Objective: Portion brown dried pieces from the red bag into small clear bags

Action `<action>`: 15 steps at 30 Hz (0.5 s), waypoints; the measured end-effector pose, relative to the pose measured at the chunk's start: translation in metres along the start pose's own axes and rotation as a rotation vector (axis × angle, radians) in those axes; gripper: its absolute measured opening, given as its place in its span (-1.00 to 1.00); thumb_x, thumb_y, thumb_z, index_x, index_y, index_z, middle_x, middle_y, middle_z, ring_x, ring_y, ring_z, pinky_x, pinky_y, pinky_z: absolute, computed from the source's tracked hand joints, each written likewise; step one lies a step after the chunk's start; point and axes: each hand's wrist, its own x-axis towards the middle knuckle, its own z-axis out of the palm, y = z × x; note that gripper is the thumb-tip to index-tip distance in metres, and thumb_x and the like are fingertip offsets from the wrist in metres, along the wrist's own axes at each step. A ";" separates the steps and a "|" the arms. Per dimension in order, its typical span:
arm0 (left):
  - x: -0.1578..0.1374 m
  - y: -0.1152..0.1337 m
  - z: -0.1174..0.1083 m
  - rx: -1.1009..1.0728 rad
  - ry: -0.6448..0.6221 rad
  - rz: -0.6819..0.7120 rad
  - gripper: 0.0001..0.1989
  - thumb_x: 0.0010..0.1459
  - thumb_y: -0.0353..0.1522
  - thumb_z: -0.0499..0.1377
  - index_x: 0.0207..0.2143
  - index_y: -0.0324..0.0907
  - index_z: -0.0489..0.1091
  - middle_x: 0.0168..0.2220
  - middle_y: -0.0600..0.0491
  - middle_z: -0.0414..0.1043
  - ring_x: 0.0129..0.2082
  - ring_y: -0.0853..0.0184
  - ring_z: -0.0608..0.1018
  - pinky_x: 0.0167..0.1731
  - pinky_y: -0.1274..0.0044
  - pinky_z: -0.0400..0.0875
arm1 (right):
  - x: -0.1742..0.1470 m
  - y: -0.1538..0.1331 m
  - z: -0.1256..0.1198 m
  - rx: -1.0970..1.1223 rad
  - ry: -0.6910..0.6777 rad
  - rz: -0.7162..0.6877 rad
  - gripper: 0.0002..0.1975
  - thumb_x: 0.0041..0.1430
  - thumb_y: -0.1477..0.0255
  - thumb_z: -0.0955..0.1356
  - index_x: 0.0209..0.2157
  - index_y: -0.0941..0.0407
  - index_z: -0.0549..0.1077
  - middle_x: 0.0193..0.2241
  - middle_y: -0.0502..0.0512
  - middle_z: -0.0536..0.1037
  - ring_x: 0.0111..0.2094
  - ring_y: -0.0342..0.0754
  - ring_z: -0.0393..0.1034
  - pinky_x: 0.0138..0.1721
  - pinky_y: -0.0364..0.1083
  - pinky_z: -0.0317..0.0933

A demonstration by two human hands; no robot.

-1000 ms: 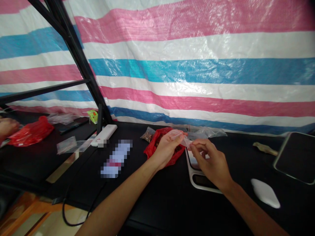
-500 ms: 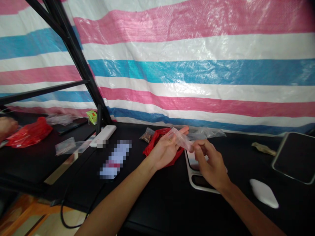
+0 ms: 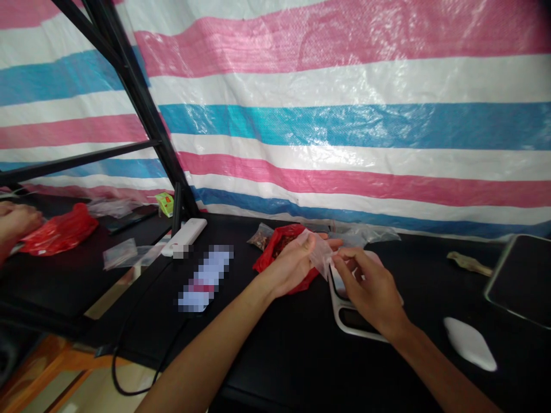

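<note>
"One co-worker's hand was seen at the left edge; what was placed beside it?"

"A crumpled red bag, then clear packets, a white oblong device and a pixelated panel left of centre."

"And at the middle of the frame?"

"A second red bag, with brown bits inside, was partly hidden by the left hand. A small clear bag was held between both hands. It was clamped under the left thumb, while the other left fingers were stretched out behind the film."

"Was it gripped on its right side too?"

"Yes; its edge was pinched between thumb and forefinger of the right hand, over a white-rimmed scale. Whether the film was touched by the curled remaining fingers could not be told. Farther right, a white rounded object and a tablet-like slab were seen."

"Which step was judged to be in hand?"

"The film's edge appeared to be worked with the fingertips; whether it was being parted or pressed together could not be made out. For the next move, a light, even pinch seemed called for, as so thin a film could easily be let slip."
</note>
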 end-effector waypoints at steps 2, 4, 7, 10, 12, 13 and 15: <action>0.002 0.000 0.000 -0.044 0.058 -0.009 -0.54 0.16 -0.06 0.37 -0.11 -0.24 0.49 -0.01 -0.18 0.59 0.03 0.11 0.62 0.16 0.30 0.40 | 0.001 -0.001 0.000 0.022 -0.052 -0.019 -0.77 0.41 0.19 0.29 -0.19 0.02 0.49 -0.47 -0.07 0.52 -0.49 -0.10 0.41 -0.42 -0.10 0.22; 0.004 0.003 0.001 -0.097 0.065 -0.016 -0.59 0.23 -0.06 0.31 -0.18 -0.24 0.48 -0.13 -0.12 0.60 -0.06 0.16 0.64 0.10 0.33 0.45 | 0.002 -0.004 0.001 0.034 -0.098 -0.043 -0.77 0.44 0.22 0.26 -0.19 0.03 0.47 -0.44 -0.05 0.53 -0.45 -0.09 0.42 -0.37 -0.10 0.22; 0.008 0.013 0.000 -0.106 0.064 0.025 -0.56 0.24 0.01 0.26 -0.24 -0.23 0.44 -0.33 0.01 0.52 -0.23 0.25 0.64 -0.07 0.41 0.50 | 0.001 -0.006 0.001 0.063 -0.111 -0.059 -0.76 0.44 0.22 0.26 -0.19 0.03 0.47 -0.45 -0.06 0.51 -0.45 -0.10 0.40 -0.37 -0.10 0.22; 0.010 0.031 -0.011 0.080 0.298 0.263 -0.52 0.21 0.08 0.23 -0.30 -0.18 0.39 -0.50 0.15 0.35 -0.49 0.39 0.50 -0.36 0.56 0.41 | 0.000 -0.005 -0.001 0.088 -0.065 -0.035 -0.77 0.40 0.20 0.30 -0.18 0.03 0.51 -0.45 -0.05 0.52 -0.47 -0.10 0.39 -0.43 -0.11 0.22; 0.010 0.046 -0.028 0.452 0.565 0.489 -0.53 0.25 0.07 0.18 -0.34 -0.16 0.37 -0.52 0.16 0.32 -0.53 0.42 0.41 -0.40 0.58 0.31 | 0.004 -0.002 -0.001 0.059 -0.055 -0.016 -0.77 0.38 0.20 0.31 -0.19 0.02 0.53 -0.43 -0.04 0.55 -0.47 -0.08 0.40 -0.44 -0.11 0.23; 0.008 0.053 -0.039 0.692 0.721 0.570 -0.57 0.25 0.04 0.20 -0.35 -0.16 0.37 -0.50 0.14 0.36 -0.49 0.40 0.43 -0.37 0.57 0.30 | 0.009 -0.001 0.000 0.035 -0.071 -0.023 -0.78 0.38 0.21 0.31 -0.18 0.02 0.53 -0.40 -0.02 0.57 -0.44 -0.07 0.42 -0.42 -0.10 0.25; 0.005 0.063 -0.061 1.124 0.949 0.531 -0.60 0.24 0.02 0.21 -0.33 -0.14 0.39 -0.45 0.08 0.44 -0.42 0.32 0.47 -0.33 0.54 0.27 | 0.022 -0.002 0.006 -0.008 -0.158 -0.109 -0.81 0.38 0.28 0.31 -0.15 0.01 0.54 -0.29 0.02 0.63 -0.31 -0.03 0.50 -0.26 -0.07 0.32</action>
